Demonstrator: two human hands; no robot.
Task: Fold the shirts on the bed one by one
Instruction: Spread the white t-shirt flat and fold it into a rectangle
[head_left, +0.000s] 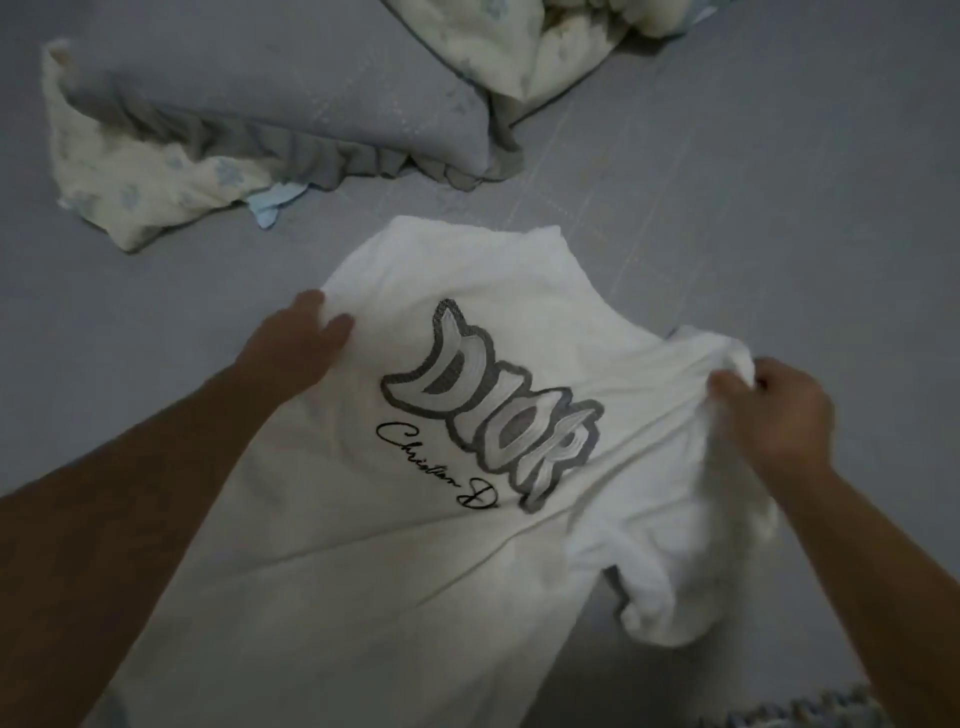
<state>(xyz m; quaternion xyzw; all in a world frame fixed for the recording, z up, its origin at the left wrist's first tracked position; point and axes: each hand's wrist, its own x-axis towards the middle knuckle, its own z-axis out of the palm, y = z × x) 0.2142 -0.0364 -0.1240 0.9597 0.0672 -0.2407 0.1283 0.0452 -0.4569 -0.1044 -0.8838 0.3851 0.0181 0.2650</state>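
The white T-shirt (415, 545) lies spread on the grey bed sheet (753, 208), its printed side up. The left hand (296, 343) pinches its left edge; the right hand (779, 410) grips bunched cloth at the right shoulder. The lower hem is cut off by the frame. A pillow (270, 114) lies beyond.

You are looking down at a bed (753, 218) covered by a grey-blue sheet in dim light. Beyond your left hand (296, 348) lies a grey ruffled pillow (291, 104), and a cream flowered quilt (550, 47) bunches beyond it.
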